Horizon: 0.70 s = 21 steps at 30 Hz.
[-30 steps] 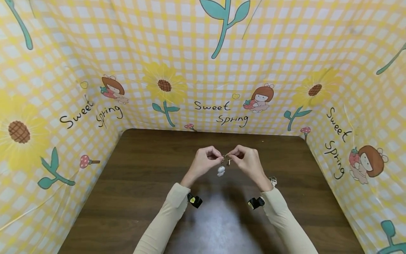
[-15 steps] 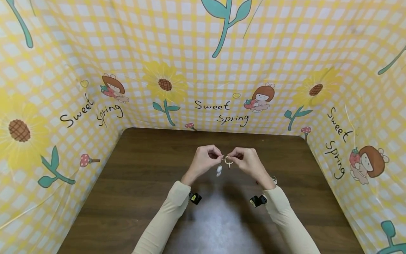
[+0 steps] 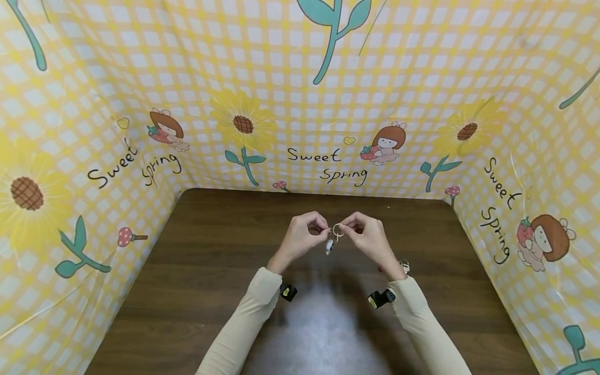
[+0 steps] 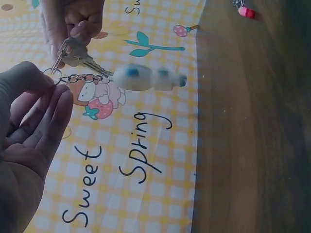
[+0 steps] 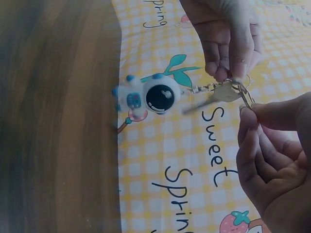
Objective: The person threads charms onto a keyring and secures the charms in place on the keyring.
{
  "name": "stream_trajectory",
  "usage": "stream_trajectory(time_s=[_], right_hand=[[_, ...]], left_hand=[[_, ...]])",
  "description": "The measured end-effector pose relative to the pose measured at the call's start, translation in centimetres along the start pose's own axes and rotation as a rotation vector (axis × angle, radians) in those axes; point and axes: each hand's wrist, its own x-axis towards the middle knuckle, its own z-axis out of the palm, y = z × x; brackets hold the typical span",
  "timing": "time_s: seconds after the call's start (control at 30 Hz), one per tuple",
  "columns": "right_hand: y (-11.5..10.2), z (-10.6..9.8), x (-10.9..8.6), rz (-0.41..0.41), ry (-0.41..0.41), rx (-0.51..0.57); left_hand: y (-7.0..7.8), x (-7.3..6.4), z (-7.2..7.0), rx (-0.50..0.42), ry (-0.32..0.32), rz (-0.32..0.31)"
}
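Observation:
In the head view my left hand (image 3: 304, 237) and right hand (image 3: 367, 237) meet above the table. Thumb and fingers of the left pinch a small ring (image 4: 52, 73) whose chain (image 4: 82, 77) carries a white and blue astronaut charm (image 5: 146, 97) with a black visor. My right hand pinches a larger metal key ring (image 3: 337, 229), also seen edge-on in the right wrist view. From it hangs a key (image 5: 227, 92); the left wrist view shows keys (image 4: 77, 54) beside the chain. The rings touch or overlap, but whether they are linked cannot be told.
A dark wooden table (image 3: 211, 250) lies below, with yellow checked cloth walls (image 3: 300, 104) on the back and both sides. Partly behind my right wrist lies a small silver item (image 3: 404, 266) with a red part (image 4: 247, 12), on the table.
Between the frames the charm and keys swing and turn, and the key ring shifts slightly. My right hand dips a little, then rises again. The left hand stays nearly in place.

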Motion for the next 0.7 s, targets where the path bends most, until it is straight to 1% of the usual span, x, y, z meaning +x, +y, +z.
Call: stream_trajectory(time_s=[0.17, 0.33, 0.5, 0.7], right_hand=[[0.0, -0.1, -0.1, 0.03, 0.008, 0.05], [-0.1, -0.2, -0.1, 0.048, -0.032, 0.099], [-0.1, -0.2, -0.3, 0.057, -0.045, 0.099], [0.7, -0.7, -0.7, 0.055, -0.027, 0.084]], left_hand=[[-0.3, -0.4, 0.4, -0.004, 0.021, -0.012], [-0.7, -0.8, 0.7, -0.012, 0.052, -0.011], [-0.9, -1.1, 1.0, -0.011, 0.038, -0.049], [-1.0, -1.3, 1.1, 0.021, 0.03, -0.091]])
